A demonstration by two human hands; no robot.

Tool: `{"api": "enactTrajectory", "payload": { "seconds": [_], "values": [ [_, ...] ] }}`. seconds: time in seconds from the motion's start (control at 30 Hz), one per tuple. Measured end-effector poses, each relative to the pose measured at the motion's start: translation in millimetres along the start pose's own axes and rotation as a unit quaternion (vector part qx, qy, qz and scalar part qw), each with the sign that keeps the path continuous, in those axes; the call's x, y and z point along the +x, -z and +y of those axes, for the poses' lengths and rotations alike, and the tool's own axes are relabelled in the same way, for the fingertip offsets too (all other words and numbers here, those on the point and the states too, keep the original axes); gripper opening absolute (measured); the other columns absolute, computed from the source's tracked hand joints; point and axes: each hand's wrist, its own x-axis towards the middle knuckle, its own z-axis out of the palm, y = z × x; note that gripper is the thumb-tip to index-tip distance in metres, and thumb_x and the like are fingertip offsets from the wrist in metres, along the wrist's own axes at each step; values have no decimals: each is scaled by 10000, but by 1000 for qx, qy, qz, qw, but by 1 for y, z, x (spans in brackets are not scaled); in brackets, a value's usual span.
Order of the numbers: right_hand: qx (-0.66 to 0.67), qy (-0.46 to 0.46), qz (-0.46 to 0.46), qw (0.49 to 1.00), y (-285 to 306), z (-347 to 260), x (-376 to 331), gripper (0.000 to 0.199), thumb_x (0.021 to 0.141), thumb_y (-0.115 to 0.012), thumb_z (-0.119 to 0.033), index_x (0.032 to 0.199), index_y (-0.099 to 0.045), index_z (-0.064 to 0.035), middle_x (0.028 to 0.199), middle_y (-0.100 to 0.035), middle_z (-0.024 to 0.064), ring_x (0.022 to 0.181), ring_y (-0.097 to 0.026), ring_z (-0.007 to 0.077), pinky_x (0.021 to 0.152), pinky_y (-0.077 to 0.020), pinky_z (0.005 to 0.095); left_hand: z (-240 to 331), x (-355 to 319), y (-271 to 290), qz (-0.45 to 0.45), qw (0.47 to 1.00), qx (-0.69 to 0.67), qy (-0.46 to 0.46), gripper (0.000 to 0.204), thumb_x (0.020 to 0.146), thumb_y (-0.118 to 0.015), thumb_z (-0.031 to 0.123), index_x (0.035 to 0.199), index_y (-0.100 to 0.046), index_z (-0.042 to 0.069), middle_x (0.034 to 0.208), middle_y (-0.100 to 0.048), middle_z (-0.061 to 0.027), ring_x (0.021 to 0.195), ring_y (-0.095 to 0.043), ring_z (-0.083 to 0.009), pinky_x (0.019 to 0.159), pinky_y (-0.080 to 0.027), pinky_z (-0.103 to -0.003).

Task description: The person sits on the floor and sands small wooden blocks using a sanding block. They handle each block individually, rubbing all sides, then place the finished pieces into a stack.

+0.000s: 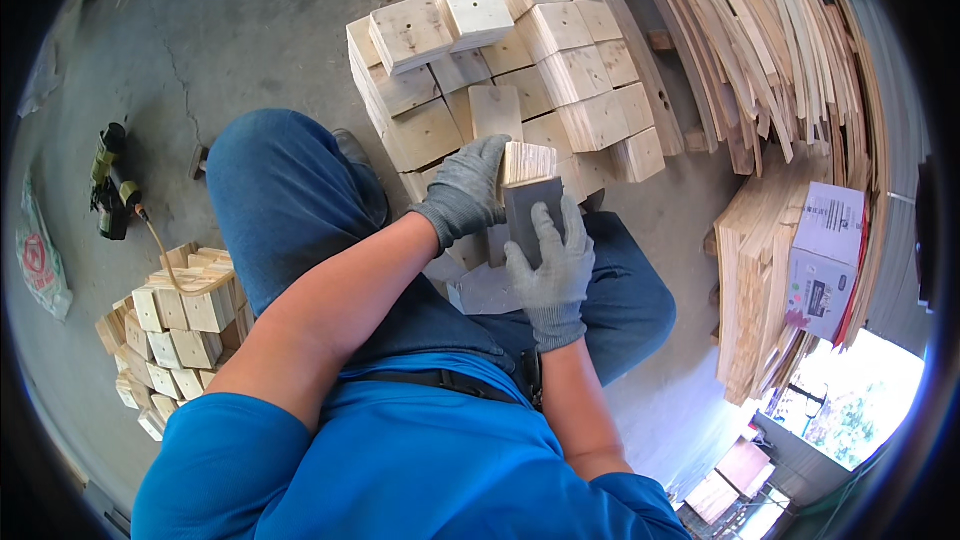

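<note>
My left hand (465, 188), in a grey knitted glove, is closed round the side of a small pale wooden block (529, 162), its layered edge showing upward. My right hand (553, 272), gloved the same way, grips a dark grey rectangular sanding block (528, 208), with the thumb at one side and the fingers over its face. The sanding block lies against the wooden block; my hands hide where they meet. Just beyond stands a large stack of wooden blocks (425, 135), with another block (497, 112) lying on it close to my left hand.
More blocks (205, 310) are piled at left, a thin hose curving over them to a dark green power tool (108, 180). A plastic bag (42, 255) lies at far left. Long wooden strips (740, 40) and a carton (826, 260) on stacked boards (760, 270) line the right side.
</note>
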Motion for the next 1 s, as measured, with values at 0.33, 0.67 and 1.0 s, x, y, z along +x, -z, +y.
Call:
{"api": "enactTrajectory", "payload": {
  "seconds": [0.33,0.67,1.0],
  "values": [
    [-13,-122,-29,992,-14,18,115,690,855,-851,-348,1480,-658,-127,1571,-529,251,1381,-567,440,1164,-463,524,2,2,0,19,1000,7,-11,1007,697,-921,394,1523,-463,43,1441,-585,-221,1360,-578,-402,1169,-480,-464],
    [5,-33,-11,999,6,8,-6,710,823,-876,-296,1467,-652,-98,1583,-497,276,1354,-560,464,1091,-472,562,5,0,6,-11,1000,-13,0,1023,699,-932,394,1535,-456,45,1442,-579,-245,1359,-575,-428,1169,-479,-477],
    [-2,-62,26,998,-8,40,43,697,831,-874,-315,1459,-658,-103,1576,-512,258,1348,-568,453,1117,-465,556,4,3,1,2,1000,-6,-13,988,708,-929,383,1516,-467,51,1429,-582,-224,1364,-568,-409,1178,-475,-466]
  ]
}}
